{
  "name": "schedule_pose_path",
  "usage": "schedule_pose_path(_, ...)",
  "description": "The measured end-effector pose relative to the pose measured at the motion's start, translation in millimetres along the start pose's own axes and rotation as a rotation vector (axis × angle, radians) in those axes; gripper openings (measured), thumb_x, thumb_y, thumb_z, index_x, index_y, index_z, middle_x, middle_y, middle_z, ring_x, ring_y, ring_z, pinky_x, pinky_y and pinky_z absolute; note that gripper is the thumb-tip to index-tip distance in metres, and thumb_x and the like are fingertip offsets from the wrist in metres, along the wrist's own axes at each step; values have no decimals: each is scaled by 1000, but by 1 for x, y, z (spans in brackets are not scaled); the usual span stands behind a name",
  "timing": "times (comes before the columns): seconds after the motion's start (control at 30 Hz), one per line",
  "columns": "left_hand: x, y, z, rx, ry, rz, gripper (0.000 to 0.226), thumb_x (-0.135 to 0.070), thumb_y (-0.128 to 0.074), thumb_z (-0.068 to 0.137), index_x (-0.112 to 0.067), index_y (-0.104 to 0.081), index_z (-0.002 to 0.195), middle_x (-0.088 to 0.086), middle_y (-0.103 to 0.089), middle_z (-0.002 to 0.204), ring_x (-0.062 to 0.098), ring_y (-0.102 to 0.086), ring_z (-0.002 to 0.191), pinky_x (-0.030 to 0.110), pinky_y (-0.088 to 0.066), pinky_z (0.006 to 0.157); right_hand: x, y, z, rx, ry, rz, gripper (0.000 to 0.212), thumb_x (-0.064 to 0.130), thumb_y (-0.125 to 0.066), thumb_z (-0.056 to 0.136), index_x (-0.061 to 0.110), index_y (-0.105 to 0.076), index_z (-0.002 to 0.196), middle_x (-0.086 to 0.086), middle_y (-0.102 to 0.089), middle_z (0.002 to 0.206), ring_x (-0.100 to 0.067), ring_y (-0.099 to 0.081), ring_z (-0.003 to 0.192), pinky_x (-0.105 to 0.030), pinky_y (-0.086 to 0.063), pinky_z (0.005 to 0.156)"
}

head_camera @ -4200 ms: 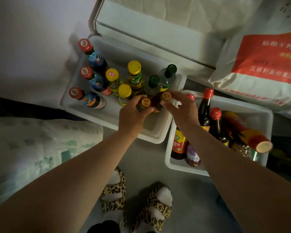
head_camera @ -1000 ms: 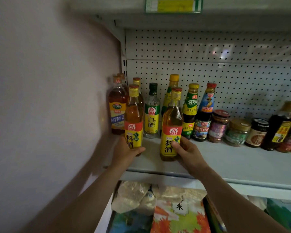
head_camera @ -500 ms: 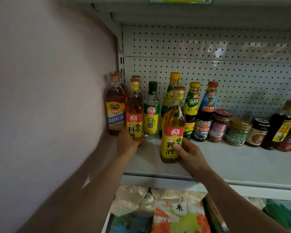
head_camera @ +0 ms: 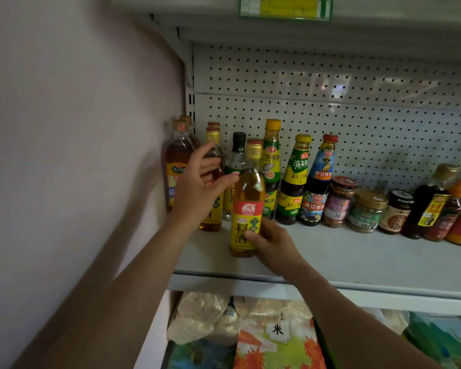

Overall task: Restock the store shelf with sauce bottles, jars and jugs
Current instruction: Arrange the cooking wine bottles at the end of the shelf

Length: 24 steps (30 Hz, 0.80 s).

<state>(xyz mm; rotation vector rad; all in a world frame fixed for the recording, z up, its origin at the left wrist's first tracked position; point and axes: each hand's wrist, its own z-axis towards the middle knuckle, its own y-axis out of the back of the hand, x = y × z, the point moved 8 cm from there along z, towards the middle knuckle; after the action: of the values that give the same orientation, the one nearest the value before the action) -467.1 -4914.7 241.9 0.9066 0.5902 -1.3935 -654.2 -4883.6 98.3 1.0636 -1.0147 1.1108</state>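
Note:
My right hand (head_camera: 270, 242) grips a cooking wine bottle (head_camera: 248, 198) with a yellow label and gold cap, standing near the front of the grey shelf (head_camera: 357, 259). My left hand (head_camera: 197, 185) hovers with fingers spread in front of a second, matching cooking wine bottle (head_camera: 213, 217), which stands alone further back. Behind them stand a brown wine bottle (head_camera: 177, 166) by the wall, a white vinegar bottle (head_camera: 237, 161) and oyster sauce bottles (head_camera: 294, 179).
A wall (head_camera: 77, 155) closes off the shelf's left end. Jars (head_camera: 366, 210) and dark bottles (head_camera: 431, 201) line the back right, with bare shelf in front of them. A pegboard back panel (head_camera: 357, 102) rises behind. Rice bags (head_camera: 277, 339) fill the shelf below.
My left hand has let go of its bottle, now standing on the shelf, and has lifted with fingers spread. My right hand still holds the other bottle near the front.

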Motion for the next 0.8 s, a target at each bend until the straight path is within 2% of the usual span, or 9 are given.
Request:
schedule_pose_path(0.07, -24, -4, 7, 121, -44, 56, 82, -29, -82, 76, -46, -39, 144, -9, -56, 134, 2, -55, 119, 22, -47, 95, 6, -24, 8, -18, 22, -110, 31, 32, -75, 88, 35, -66, 118, 11, -75, 110, -6, -70, 104, -36, -55, 91)
schedule_pose_path(0.13, -32, 0, 13, 177, -35, 148, 84, -23, -82, 76, -50, -38, 142, -11, -52, 137, 3, -54, 117, 28, -51, 90, 9, -48, 14, -16, 45, -165, 42, 43, -74, 85, 32, -64, 124, 12, -74, 112, -4, -69, 104, -37, -55, 94)
schedule_pose_path(0.2, -30, 7, 19, 195, -11, 235, 86, -16, -80, 78, -51, -35, 143, -5, -50, 142, 9, -54, 119, 38, -54, 90, 11, -63, 17, -32, 57, -201, 49, 48, -73, 84, 32, -62, 128, 11, -73, 113, -6, -68, 104, -36, -55, 95)
schedule_pose_path(0.3, -19, 16, 24, 202, 30, 307, 94, -11, -78, 80, -56, -27, 145, 4, -54, 140, 18, -54, 126, 42, -54, 92, 10, -71, 18, -77, 58, -205, 43, 37, -74, 89, 29, -60, 129, 10, -71, 115, -5, -66, 104, -28, -54, 92)
schedule_pose_path(0.37, -14, 17, 26, 218, 52, 348, 99, -11, -79, 79, -57, -21, 144, 6, -57, 137, 22, -54, 127, 44, -52, 94, 7, -71, 18, -110, 65, -219, 47, 34, -77, 87, 24, -59, 130, 6, -70, 118, -8, -65, 106, -31, -55, 94)
schedule_pose_path(0.47, -9, 11, 28, 277, 74, 445, 111, -10, -82, 75, -53, -9, 147, 5, -57, 138, 28, -56, 125, 40, -49, 89, 0, -69, 20, -152, 19, -167, 50, 30, -81, 83, 20, -57, 125, 4, -70, 118, -11, -66, 107, -31, -55, 93)
schedule_pose_path(0.57, -10, 7, 32, 291, 77, 526, 116, -7, -81, 75, -44, -3, 151, 6, -57, 138, 28, -60, 118, 39, -48, 87, 3, -68, 22, -176, 8, -126, 44, 24, -83, 82, 25, -54, 115, 8, -68, 110, -4, -65, 99, -13, -52, 80)
schedule_pose_path(0.63, -9, 6, 35, 286, 80, 542, 115, -6, -81, 75, -42, -3, 151, 8, -58, 135, 28, -61, 117, 37, -48, 86, 4, -68, 24, -190, 7, -105, 43, 22, -82, 82, 25, -53, 114, 10, -67, 107, 2, -63, 95, -6, -49, 70)
schedule_pose_path(0.8, -5, 6, 43, 258, 74, 552, 115, -5, -83, 71, -41, -9, 151, 9, -58, 131, 26, -60, 115, 32, -45, 82, 2, -68, 31, -208, -2, -96, 43, 25, -81, 84, 25, -51, 116, 10, -65, 110, -3, -62, 99, -10, -49, 69)
